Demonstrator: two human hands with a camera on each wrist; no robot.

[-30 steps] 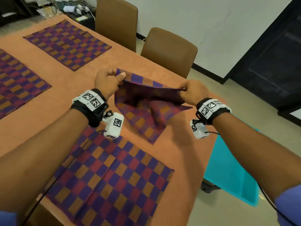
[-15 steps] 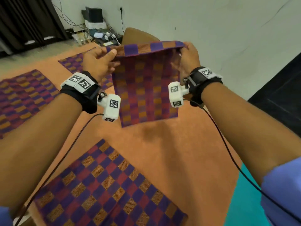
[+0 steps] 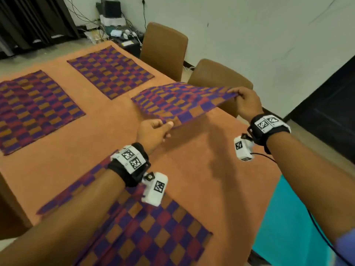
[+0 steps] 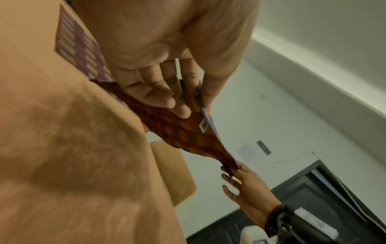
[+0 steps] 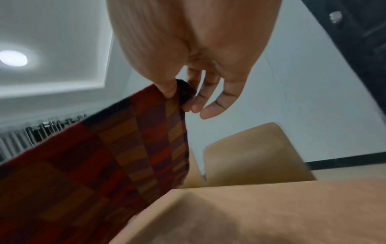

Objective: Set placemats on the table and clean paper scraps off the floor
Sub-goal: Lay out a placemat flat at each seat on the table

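half a second earlier the placemat (image 3: 182, 100) hung upright; now it lay nearly flat above the worktop (image 3: 107, 143), far edge down. left hand (image 3: 153, 132) and right hand (image 3: 246, 104) each pinched a near corner, so laying it seemed close.

Four placemats show, all woven in a check of purple, red and orange. The held placemat (image 3: 184, 100) hangs spread out and nearly level just above the desk (image 3: 99, 143), one near corner pinched in the left hand (image 3: 153, 131), the other in the right hand (image 3: 247, 104) (its far edge dips toward the desk). The near placemat (image 3: 146, 231) lies flat, as do the left placemat (image 3: 32, 108) and the far placemat (image 3: 109, 72), well apart.
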